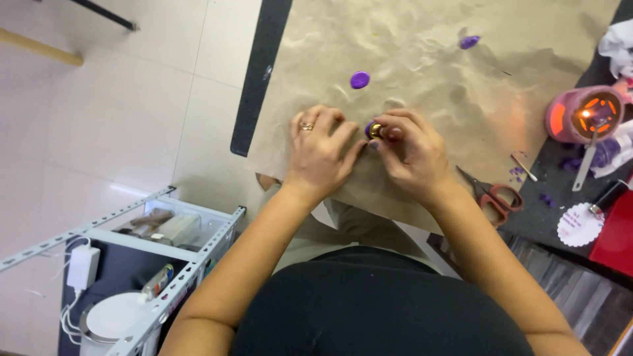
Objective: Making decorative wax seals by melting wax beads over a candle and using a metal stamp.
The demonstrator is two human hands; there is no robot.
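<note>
My right hand (412,150) pinches a small brass stamp head (376,130) with purple wax against the brown paper (422,53), while my left hand (321,153) grips it from the other side. I see a purple wax seal (359,80) just beyond, scissors (491,194) to the right.

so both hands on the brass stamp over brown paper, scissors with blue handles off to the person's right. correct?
One thing is off: the scissors have red handles, not blue, as the head view shows. The rest stands: left hand and right hand meet on the brass stamp over the brown paper, scissors to the person's right.
</note>
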